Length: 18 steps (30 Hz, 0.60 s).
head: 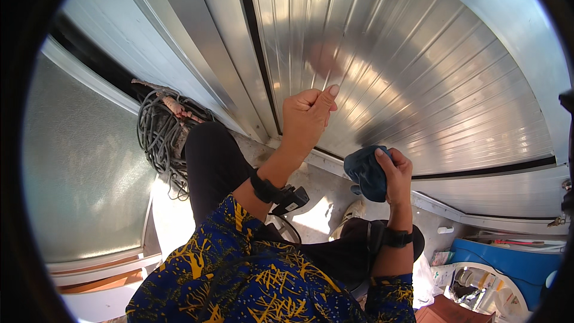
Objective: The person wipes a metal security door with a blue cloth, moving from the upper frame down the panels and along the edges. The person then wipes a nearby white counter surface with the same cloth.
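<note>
My left hand (308,110) is raised in front of a ribbed, shiny metal door panel (430,67). Its fingers are curled and the thumb lies along them, with nothing visible inside. Whether it touches the panel, I cannot tell. Lower and to the right, my right hand (399,175) grips a bunched dark blue cloth (367,172) between thumb and fingers. The cloth hangs close to the panel's lower edge. Blurred reflections show on the metal.
At left, a coiled grey cable bundle (157,130) stands beside a frosted glass panel (89,157). To the lower right are a blue box (506,258) with long items, a white round container (515,285) of small goods, and keys (556,222) by the door edge.
</note>
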Each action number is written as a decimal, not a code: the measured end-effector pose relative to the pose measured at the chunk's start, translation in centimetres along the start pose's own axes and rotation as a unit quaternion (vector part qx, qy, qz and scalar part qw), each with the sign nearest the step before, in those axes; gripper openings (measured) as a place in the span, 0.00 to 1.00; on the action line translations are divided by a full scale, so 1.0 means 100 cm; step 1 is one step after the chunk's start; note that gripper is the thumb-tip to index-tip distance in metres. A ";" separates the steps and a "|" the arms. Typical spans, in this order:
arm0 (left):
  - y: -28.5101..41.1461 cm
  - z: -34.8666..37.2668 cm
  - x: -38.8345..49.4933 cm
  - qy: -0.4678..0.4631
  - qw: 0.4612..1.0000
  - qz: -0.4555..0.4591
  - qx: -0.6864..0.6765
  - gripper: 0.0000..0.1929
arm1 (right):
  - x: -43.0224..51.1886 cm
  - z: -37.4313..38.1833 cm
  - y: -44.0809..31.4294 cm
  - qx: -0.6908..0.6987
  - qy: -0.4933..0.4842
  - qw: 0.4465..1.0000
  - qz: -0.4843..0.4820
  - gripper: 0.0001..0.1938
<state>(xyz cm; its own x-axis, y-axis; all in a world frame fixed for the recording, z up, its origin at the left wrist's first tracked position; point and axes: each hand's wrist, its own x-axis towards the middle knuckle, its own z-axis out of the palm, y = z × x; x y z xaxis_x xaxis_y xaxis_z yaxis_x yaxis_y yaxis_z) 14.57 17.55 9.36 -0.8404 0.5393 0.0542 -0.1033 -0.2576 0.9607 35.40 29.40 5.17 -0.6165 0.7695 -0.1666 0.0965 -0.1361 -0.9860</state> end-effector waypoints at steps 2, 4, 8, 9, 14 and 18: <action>0.003 0.010 0.000 -0.001 1.000 -0.003 -0.017 0.25 | -0.002 0.000 -0.002 -0.002 0.003 1.000 0.010 0.14; 0.010 0.018 0.006 -0.006 1.000 0.016 -0.011 0.25 | -0.003 -0.001 -0.002 -0.004 0.008 1.000 0.003 0.14; 0.012 0.022 0.019 -0.029 0.993 0.111 0.032 0.25 | -0.004 -0.003 -0.001 -0.009 0.018 1.000 -0.007 0.14; 0.008 0.018 0.019 -0.036 0.993 0.077 0.083 0.25 | -0.004 -0.004 -0.001 -0.016 0.033 0.999 0.012 0.13; -0.027 -0.030 0.009 -0.176 0.955 -0.099 0.217 0.20 | -0.009 -0.007 -0.005 0.052 0.010 0.999 -0.012 0.09; -0.074 -0.030 -0.058 -0.329 0.907 -0.202 0.167 0.13 | -0.023 -0.001 -0.008 0.063 -0.121 0.990 0.034 0.06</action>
<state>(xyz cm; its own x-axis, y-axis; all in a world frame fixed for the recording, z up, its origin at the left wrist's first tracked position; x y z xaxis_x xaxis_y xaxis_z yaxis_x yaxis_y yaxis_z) 18.61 13.90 1.11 -0.2583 0.9260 -0.2754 -0.0717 0.2659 0.9613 36.82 27.75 6.33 -0.7831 0.5852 -0.2106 0.0561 -0.2707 -0.9610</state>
